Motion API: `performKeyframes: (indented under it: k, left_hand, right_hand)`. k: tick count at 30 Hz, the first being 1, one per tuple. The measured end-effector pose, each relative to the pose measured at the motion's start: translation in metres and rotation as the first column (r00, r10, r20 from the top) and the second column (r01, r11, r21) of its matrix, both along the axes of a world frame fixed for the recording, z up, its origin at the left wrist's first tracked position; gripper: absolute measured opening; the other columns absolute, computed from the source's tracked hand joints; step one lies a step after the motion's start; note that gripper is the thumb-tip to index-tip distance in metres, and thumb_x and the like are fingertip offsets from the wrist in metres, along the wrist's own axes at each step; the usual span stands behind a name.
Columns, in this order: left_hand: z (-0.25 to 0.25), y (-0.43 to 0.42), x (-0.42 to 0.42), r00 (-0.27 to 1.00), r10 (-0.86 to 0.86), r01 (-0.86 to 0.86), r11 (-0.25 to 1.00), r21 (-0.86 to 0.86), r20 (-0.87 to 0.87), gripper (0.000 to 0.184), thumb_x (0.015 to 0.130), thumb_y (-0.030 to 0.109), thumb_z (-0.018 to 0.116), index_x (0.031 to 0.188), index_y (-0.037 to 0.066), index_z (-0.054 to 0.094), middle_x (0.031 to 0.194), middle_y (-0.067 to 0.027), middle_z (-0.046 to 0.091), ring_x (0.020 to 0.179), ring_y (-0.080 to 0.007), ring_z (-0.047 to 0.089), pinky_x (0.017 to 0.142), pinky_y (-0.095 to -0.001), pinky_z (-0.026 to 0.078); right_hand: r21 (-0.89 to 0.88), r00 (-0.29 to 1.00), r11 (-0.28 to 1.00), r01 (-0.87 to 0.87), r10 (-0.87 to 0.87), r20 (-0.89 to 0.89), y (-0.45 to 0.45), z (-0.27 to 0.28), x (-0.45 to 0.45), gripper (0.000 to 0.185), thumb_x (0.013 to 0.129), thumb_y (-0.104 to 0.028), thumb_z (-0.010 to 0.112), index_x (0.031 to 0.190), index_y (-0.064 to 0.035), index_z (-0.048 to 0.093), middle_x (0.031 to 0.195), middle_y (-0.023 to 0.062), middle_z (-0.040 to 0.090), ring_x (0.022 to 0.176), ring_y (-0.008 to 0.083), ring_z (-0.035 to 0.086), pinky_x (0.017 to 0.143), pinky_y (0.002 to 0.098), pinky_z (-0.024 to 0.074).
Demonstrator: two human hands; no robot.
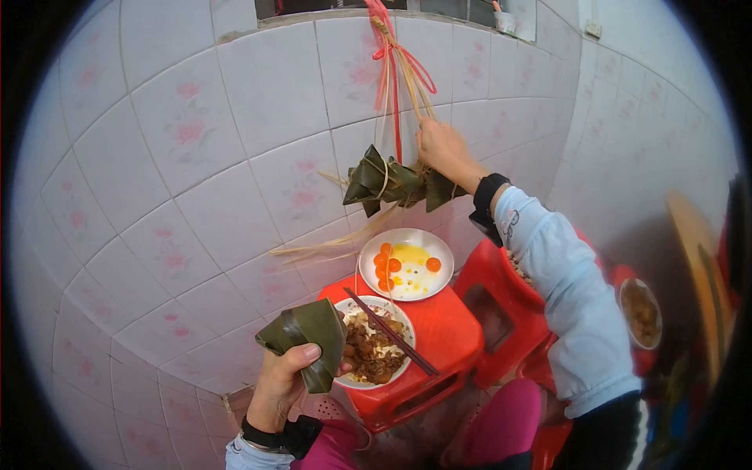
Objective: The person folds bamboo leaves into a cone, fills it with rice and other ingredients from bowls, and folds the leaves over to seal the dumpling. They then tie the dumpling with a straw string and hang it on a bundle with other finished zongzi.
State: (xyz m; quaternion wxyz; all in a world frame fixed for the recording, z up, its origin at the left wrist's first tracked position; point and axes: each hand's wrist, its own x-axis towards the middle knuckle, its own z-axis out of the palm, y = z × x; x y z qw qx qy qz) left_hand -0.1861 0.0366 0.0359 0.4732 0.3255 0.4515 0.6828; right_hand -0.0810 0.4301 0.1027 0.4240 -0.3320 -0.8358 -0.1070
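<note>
Lower centre: the left hand (pixel 276 385) clamps a leaf-wrapped dumpling (pixel 312 338) between thumb and fingers, presumably to hold its folds shut. Upper centre: the right hand (pixel 448 150) pinches hanging straw strands (pixel 406 70), perhaps to steady them.

No readable text, brand, number or sign in frame. Small dark print (pixel 511 222) on right sleeve (pixel 576 301), 3 o'clock from frame center: illegible. Reddish marks on rim of food bowl (pixel 405 316), 6 o'clock: too small to tell lettering from pattern.
</note>
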Motion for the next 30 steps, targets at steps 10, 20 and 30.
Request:
performKeyframes:
  k: [10,20,30]
  left_hand:
    - [0.0,-0.006,-0.002,0.989,-0.113,0.109,0.993,0.044,0.096,0.053,0.073,0.017,0.07,0.117,-0.005,0.05,0.102,-0.0168,0.061,0.08,-0.0254,0.065,0.07,-0.0414,0.059]
    - [-0.003,-0.001,0.007,0.997,-0.006,0.007,1.0,0.018,-0.074,0.065,0.069,0.027,0.067,0.123,-0.004,0.047,0.112,-0.0187,0.059,0.095,-0.025,0.063,0.066,-0.0408,0.06]
    - [0.009,-0.028,-0.018,0.951,0.247,-0.229,0.967,0.114,-0.186,0.059,0.071,0.026,0.065,0.121,-0.001,0.051,0.11,-0.015,0.06,0.09,-0.0216,0.063,0.06,-0.0361,0.06]
  right_hand:
    - [-0.625,0.678,0.281,-0.729,0.172,-0.714,-0.022,0.051,0.05,0.026,0.092,-0.028,0.055,0.102,-0.0036,0.058,0.063,-0.0008,0.057,0.05,0.0087,0.055,0.056,0.0253,0.0511]
    - [-0.671,0.871,0.568,-0.477,0.203,-0.447,-0.059,-0.027,0.066,0.02,0.089,-0.021,0.057,0.099,-0.0032,0.059,0.07,0.0048,0.064,0.054,0.0143,0.062,0.044,0.0295,0.0494]
    - [-0.749,0.896,0.51,-0.423,0.113,-0.429,-0.075,-0.012,0.06,0.024,0.089,-0.026,0.057,0.084,-0.003,0.062,0.07,0.004,0.064,0.053,0.0121,0.061,0.047,0.0284,0.0508]
